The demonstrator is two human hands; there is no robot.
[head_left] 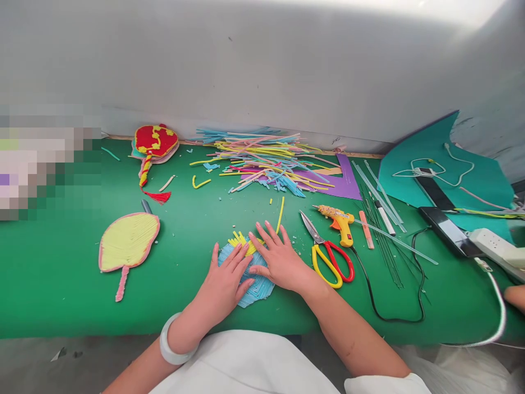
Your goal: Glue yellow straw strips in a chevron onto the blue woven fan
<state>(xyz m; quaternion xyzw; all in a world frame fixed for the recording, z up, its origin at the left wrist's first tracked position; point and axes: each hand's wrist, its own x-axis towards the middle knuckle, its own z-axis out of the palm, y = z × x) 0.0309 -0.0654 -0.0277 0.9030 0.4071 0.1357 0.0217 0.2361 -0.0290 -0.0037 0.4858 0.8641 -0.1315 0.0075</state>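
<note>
A light blue piece covered in strips (256,290) lies flat on the green table in front of me. Short yellow strips (237,239) sit along its upper edge. My left hand (226,279) rests on the left part of the piece, fingers stretched out. My right hand (283,261) lies over its upper right part, fingers spread, partly covering the yellow strips. One longer yellow strip (280,214) sticks up beyond the right fingers. Scissors (328,251) with a yellow and a red handle and a yellow hot glue gun (338,221) lie right of my right hand.
Colourful strips (262,158) are heaped at the back on purple sheet (348,178). A yellow fan (129,241) and a red tasselled fan (156,141) lie left. Right are glue sticks (381,197), wires (388,249), a phone (449,232), a power strip (492,243) and another person's hand (515,297).
</note>
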